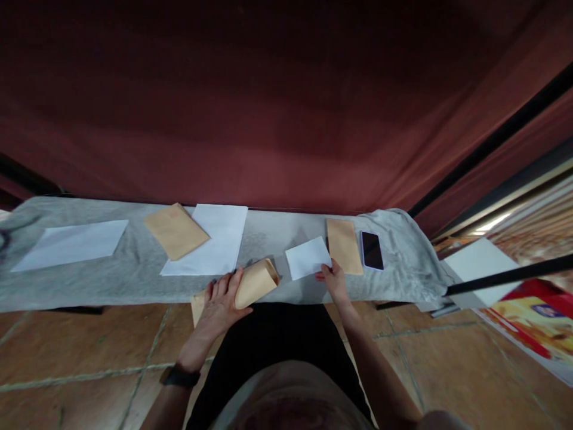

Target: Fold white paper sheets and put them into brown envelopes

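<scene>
My left hand [221,304] lies over a brown paper envelope [257,283] at the front edge of the cloth, its fingers spread on top and the thumb along the near side. The envelope's right end gapes open. To the right of it, my right hand [333,279] pinches the lower right corner of a small white paper [308,258], which is tilted. Just beyond that paper lies another brown envelope [344,246], flat on the cloth. The paper's right edge is close to this envelope.
A grey cloth [268,233] covers the narrow table. A phone [372,250] lies at the right. Leftward are white sheets [219,239], a brown envelope [176,231] partly on them, and another white sheet [74,243]. Dark red fabric [268,131] hangs behind; black bars [510,276] stand right.
</scene>
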A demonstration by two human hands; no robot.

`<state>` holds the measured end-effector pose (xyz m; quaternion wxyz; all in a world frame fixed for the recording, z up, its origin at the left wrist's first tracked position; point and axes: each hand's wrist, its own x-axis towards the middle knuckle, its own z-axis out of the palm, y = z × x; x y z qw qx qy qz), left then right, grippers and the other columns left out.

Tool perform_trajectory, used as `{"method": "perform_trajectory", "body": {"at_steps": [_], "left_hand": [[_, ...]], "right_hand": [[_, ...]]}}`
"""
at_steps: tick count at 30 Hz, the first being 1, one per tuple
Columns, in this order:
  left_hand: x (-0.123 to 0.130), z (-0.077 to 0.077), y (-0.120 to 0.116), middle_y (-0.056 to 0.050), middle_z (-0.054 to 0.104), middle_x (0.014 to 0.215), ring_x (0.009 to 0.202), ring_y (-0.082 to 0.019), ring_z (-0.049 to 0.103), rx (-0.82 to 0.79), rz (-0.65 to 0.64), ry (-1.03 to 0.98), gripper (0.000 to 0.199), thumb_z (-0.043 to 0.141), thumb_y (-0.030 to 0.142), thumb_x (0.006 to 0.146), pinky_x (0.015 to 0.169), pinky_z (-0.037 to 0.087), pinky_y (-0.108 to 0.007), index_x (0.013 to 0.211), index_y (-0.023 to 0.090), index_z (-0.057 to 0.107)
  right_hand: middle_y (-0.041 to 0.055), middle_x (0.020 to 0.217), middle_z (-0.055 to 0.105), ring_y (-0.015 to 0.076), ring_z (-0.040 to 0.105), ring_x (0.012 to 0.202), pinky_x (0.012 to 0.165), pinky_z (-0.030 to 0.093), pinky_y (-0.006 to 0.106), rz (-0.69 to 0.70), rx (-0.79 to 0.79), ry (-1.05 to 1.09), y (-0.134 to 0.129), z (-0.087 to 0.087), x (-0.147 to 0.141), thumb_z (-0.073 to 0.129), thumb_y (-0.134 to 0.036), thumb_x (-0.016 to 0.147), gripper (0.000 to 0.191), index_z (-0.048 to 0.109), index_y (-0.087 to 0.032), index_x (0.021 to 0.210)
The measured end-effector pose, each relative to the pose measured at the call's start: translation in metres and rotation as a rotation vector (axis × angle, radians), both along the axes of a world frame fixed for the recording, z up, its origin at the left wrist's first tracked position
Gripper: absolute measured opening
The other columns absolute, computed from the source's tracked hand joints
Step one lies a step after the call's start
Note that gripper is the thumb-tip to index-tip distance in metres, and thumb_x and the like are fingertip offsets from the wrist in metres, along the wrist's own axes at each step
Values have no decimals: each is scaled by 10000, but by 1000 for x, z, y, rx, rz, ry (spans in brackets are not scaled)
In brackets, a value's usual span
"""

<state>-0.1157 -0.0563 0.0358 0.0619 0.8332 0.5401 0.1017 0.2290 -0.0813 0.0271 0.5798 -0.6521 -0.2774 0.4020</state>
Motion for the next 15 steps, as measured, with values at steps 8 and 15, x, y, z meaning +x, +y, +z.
{"method": "perform_trajectory", "body": {"at_steps": [8,15], "left_hand": [[-1,-2,2,-175,486,1463,1343,-370,461,10,-7,4,1124,765,423,745,1178,237,-560,1633,233,102],[-3,-6,2,-181,490,1461,1349,-386,461,32,-20,7,1139,768,439,736,1175,237,-580,1633,222,101]], "right_hand": [[-26,651,693,175,708,573,593,637,304,52,87,199,-6,12,-40,773,-568,677,451,628,-209,908],[-24,620,682,189,696,570,577,619,317,143,-18,10,-13,-6,-45,681,-567,760,399,660,-212,942]]}}
